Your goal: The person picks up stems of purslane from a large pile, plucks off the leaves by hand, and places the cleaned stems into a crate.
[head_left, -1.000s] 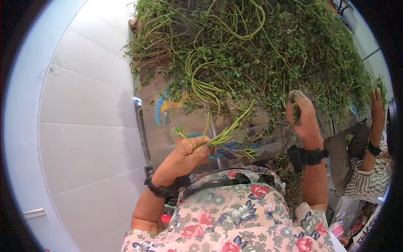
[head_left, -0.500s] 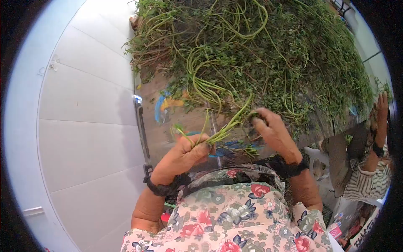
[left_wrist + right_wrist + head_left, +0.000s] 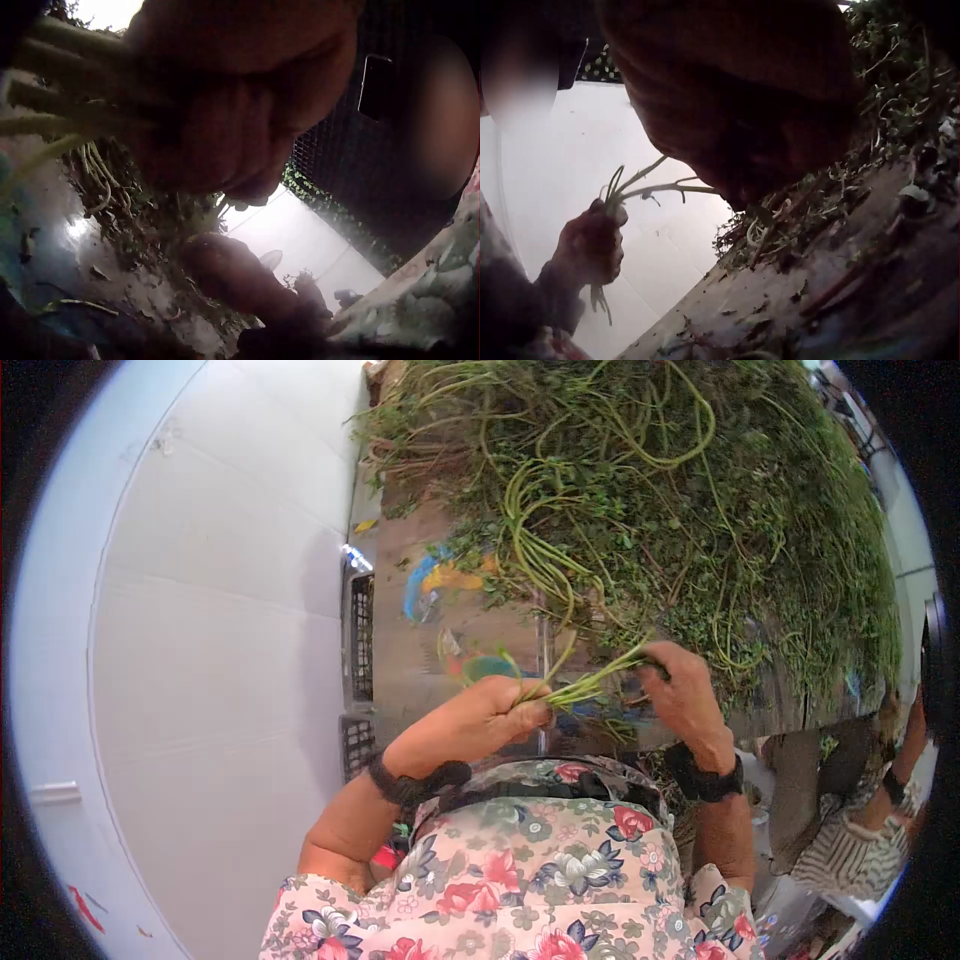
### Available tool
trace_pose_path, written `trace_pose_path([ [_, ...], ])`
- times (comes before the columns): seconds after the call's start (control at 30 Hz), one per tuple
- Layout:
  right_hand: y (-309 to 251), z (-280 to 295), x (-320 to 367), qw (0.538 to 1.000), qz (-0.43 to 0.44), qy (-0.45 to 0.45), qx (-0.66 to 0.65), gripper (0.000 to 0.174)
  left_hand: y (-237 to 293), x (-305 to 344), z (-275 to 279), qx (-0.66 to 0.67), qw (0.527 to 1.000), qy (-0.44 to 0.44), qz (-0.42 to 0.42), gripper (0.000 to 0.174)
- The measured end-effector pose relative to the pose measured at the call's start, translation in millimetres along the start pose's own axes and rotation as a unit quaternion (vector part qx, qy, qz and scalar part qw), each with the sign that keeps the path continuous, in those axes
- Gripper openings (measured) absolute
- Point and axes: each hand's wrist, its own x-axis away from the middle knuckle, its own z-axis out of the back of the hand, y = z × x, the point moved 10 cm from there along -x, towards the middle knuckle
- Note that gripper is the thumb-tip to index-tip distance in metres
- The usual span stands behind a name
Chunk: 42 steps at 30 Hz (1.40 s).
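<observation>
Low over the near edge of the table (image 3: 460, 632), a person's left hand (image 3: 485, 715) grips a small bundle of green stems (image 3: 590, 687). Its fingers are closed round the bundle, the thumb lying along it, and the stems fan out from the grip towards the right hand (image 3: 686, 688). That hand is nearly closed too, its fingers bent inwards and pinching the far end of the bundle; the right wrist view shows stems running up to its fingertips, though shadow hides how many it has hold of.

Beyond both hands, a broad tangled heap of leafy greens (image 3: 660, 510) covers much of the table, with long curved stems (image 3: 545, 565) looping out of it towards the bundle. A few short stems (image 3: 617, 730) lie near the table's edge, between the hands. Black bands (image 3: 705, 775) circle both wrists. A floral garment (image 3: 520, 860) covers the person's front, a pale wall (image 3: 220, 620) stands to the left, and someone in a striped garment (image 3: 848, 855) is at the right.
</observation>
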Motion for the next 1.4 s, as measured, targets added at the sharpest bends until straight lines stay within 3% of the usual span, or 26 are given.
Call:
trace_pose_path([
  [0.17, 17, 14, -4, 0.993, -0.096, 0.055, -0.042, 0.018, 1, -7, -13, -0.028, 0.998, 0.005, -0.064, 0.022],
  [0.27, 54, 37, 3, 0.925, -0.215, 0.174, -0.262, 0.019, 0, -1, -4, -0.054, 0.997, 0.029, -0.05, 0.02],
  [0.37, 21, 57, 10, 0.866, -0.177, 0.218, -0.414, 0.024, -9, 3, 13, -0.157, 0.978, 0.106, -0.082, 0.018],
  [0.4, -1, 52, 4, 0.894, -0.155, 0.156, -0.39, 0.024, -9, 5, 15, -0.202, 0.965, 0.132, -0.101, 0.017],
  [0.5, -60, 14, -3, 0.943, -0.1, -0.025, -0.317, 0.025, -12, 3, 15, -0.313, 0.942, 0.12, -0.006, 0.013],
  [0.63, -106, -51, -6, 0.961, -0.01, -0.188, -0.204, 0.026, -11, 9, 15, -0.291, 0.948, 0.128, 0.003, 0.01],
  [0.73, -106, -60, -8, 0.948, -0.003, -0.191, -0.256, 0.021, -8, 20, 15, -0.272, 0.951, 0.147, -0.027, 0.009],
  [0.83, -79, -64, 0, 0.878, -0.157, -0.175, -0.418, 0.014, -9, 27, 16, -0.256, 0.954, 0.155, -0.016, 0.01],
  [0.97, -76, -74, 2, 0.79, -0.196, -0.16, -0.558, 0.009, -1, 42, 11, -0.213, 0.96, 0.174, -0.06, 0.012],
  [1.1, -83, -84, -3, 0.776, -0.198, -0.114, -0.588, 0.009, 3, 61, 10, -0.182, 0.954, 0.227, -0.072, 0.013],
  [1.23, -104, -79, -16, 0.896, -0.049, -0.096, -0.431, 0.009, -9, 86, 14, -0.193, 0.94, 0.276, -0.05, 0.012],
  [1.3, -88, -77, -34, 0.779, -0.09, -0.12, -0.609, 0.012, -16, 105, 14, -0.206, 0.929, 0.297, -0.075, 0.012],
  [1.37, -80, -77, -52, 0.626, -0.135, -0.135, -0.756, 0.014, -31, 139, 25, -0.249, 0.88, 0.396, -0.085, 0.014],
  [1.4, -87, -81, -52, 0.659, -0.128, -0.144, -0.727, 0.015, -36, 160, 30, -0.271, 0.85, 0.443, -0.089, 0.015],
])
